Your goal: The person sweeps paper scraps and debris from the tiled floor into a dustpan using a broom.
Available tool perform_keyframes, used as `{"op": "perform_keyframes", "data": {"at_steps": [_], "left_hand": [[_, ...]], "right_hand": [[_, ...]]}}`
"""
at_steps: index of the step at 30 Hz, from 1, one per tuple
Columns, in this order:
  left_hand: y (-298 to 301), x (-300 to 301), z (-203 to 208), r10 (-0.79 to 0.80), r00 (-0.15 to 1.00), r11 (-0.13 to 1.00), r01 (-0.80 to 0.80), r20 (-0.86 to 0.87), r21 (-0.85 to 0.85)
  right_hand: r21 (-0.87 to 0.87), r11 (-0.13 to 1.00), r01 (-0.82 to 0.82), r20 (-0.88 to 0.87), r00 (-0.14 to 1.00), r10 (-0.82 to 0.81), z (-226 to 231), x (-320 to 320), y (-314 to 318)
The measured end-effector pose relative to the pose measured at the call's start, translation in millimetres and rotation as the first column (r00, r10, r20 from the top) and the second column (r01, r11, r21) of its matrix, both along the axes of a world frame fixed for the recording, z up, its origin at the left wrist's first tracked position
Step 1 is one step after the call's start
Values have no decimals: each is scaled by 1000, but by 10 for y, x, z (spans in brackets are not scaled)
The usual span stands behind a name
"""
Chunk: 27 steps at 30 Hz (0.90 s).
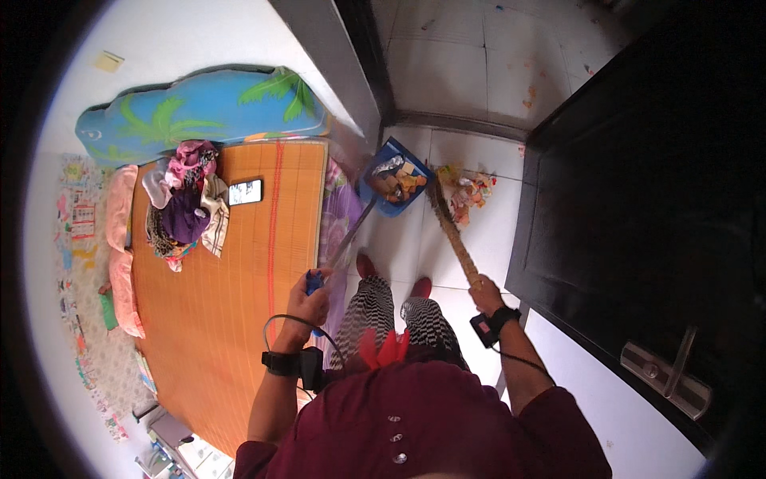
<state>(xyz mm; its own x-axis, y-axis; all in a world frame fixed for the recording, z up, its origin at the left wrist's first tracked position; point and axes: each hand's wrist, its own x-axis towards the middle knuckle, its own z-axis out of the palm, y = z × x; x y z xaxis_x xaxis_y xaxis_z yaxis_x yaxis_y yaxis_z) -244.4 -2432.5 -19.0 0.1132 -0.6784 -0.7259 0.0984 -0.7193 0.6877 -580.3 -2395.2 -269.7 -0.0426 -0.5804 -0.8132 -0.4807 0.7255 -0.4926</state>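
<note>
My left hand [306, 306] is closed around the blue grip of a long-handled dustpan. Its blue pan [392, 209] rests on the floor, with crumpled wrappers and scraps [403, 184] inside. In my right hand [485, 296] is the handle of a broom [453, 237], gripped by closed fingers. The broom slants away toward the pan's right edge, where its dark lower end stands. Just right of it lies a loose pile of coloured litter [472, 196] on the tiles. My feet are a little nearer, below the pan.
To the left, a bed with an orange mat [247, 287] holds a heap of clothes [187, 203] and a phone [246, 191]. A black door [630, 215] stands at the right. Beyond a dark threshold [459, 124], more scraps [529, 97] lie on tiles.
</note>
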Motion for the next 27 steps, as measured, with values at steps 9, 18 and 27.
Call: {"op": "perform_keyframes", "data": {"at_steps": [9, 18, 27], "left_hand": [[-778, -24, 254, -53, 999, 998, 53, 7, -26], [-2222, -119, -17, -139, 990, 980, 137, 2, -143], [-3620, -618, -321, -224, 975, 959, 222, 9, -177]], "right_hand": [[-7, 896, -444, -132, 888, 440, -327, 216, -545], [140, 964, 228, 225, 940, -255, -347, 96, -1195], [117, 977, 179, 401, 891, -211, -740, 292, -2458]]}}
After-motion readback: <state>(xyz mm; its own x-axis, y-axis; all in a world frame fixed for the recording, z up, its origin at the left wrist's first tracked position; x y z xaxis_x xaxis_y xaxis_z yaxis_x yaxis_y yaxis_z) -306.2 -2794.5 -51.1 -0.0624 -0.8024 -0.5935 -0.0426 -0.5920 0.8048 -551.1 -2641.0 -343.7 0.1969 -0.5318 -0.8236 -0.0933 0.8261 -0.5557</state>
